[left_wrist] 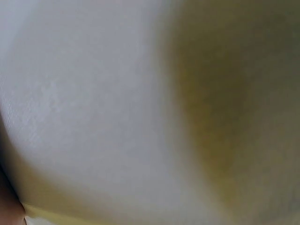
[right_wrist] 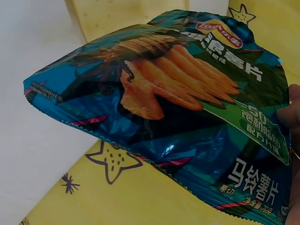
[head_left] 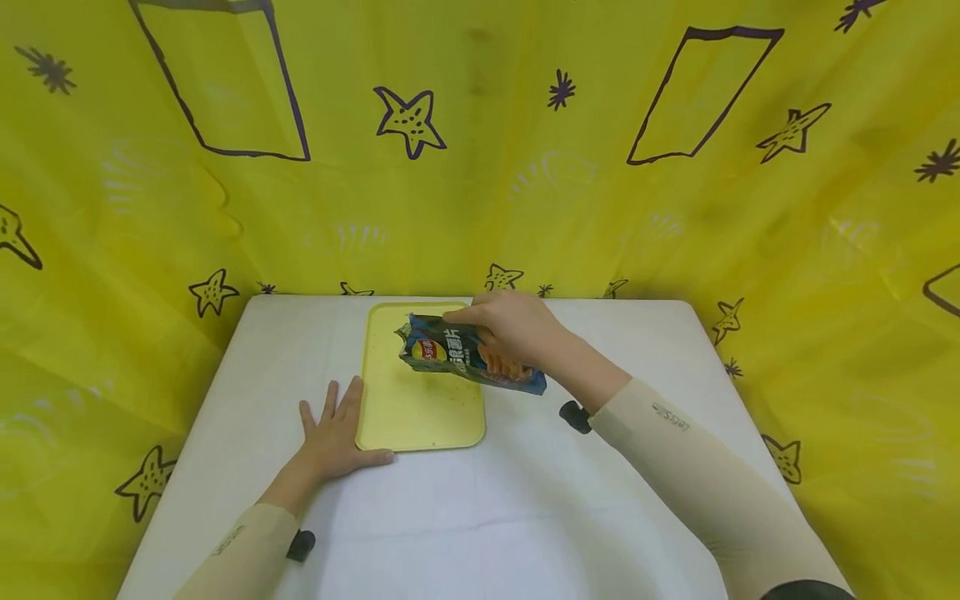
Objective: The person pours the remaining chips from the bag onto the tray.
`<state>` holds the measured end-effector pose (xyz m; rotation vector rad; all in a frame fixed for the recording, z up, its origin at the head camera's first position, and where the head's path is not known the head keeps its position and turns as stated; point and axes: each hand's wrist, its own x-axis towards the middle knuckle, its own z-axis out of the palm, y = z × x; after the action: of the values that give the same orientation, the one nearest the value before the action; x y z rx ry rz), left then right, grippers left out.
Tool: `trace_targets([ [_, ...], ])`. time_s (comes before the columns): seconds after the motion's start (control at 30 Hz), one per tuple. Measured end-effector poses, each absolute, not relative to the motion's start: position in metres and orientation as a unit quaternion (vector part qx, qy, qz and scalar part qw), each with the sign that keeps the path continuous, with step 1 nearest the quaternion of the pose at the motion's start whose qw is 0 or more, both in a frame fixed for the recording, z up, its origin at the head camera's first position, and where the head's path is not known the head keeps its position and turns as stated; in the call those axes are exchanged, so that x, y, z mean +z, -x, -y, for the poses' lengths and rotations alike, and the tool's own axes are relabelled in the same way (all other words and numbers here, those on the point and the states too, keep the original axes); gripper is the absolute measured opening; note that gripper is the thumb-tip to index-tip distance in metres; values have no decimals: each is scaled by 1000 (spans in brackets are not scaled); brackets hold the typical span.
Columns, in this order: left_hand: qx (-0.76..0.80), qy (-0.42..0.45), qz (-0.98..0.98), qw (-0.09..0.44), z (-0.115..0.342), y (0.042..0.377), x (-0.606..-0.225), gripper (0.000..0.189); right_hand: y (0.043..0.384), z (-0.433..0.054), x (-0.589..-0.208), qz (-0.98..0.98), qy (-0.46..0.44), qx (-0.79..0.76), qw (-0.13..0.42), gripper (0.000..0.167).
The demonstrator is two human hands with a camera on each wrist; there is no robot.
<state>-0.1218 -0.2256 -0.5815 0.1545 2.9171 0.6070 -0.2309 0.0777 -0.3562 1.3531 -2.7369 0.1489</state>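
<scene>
My right hand (head_left: 519,327) grips a dark blue-green potato chip bag (head_left: 457,354) by its upper edge, over the right part of a pale yellow tray (head_left: 408,417). The bag lies tilted in the air, its ragged, torn-looking end toward the left. In the right wrist view the bag's printed front (right_wrist: 173,89) fills the middle, with fingers (right_wrist: 290,112) at the right edge. My left hand (head_left: 335,439) rests with fingers spread at the tray's lower left corner, thumb along the near rim. The left wrist view is mostly blurred.
A white-covered table (head_left: 570,508) holds the tray near its back edge. Small specks lie on the tray's surface. Yellow cloth (head_left: 480,192) with drawn stars and frames hangs behind and along both sides. Dark wrist devices sit near each sleeve cuff.
</scene>
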Motion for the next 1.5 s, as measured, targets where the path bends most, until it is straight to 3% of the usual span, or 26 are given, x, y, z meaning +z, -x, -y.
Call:
trace_targets([
  [0.43,204,-51,-974,82,225,124,-584,144,234,-61,-344,899,-438,-9,3,43],
  [0.97,192,-45,-977,84,223,122,-576,143,237,-49,-334,902,-432,-8,-17,52],
  [1.27,190,-46,-977,86,223,123,-576,143,236,-45,-334,907,-419,-35,-12,46],
  [1.5,191,-48,-977,87,225,123,-576,144,236,-41,-335,899,-434,-54,0,50],
])
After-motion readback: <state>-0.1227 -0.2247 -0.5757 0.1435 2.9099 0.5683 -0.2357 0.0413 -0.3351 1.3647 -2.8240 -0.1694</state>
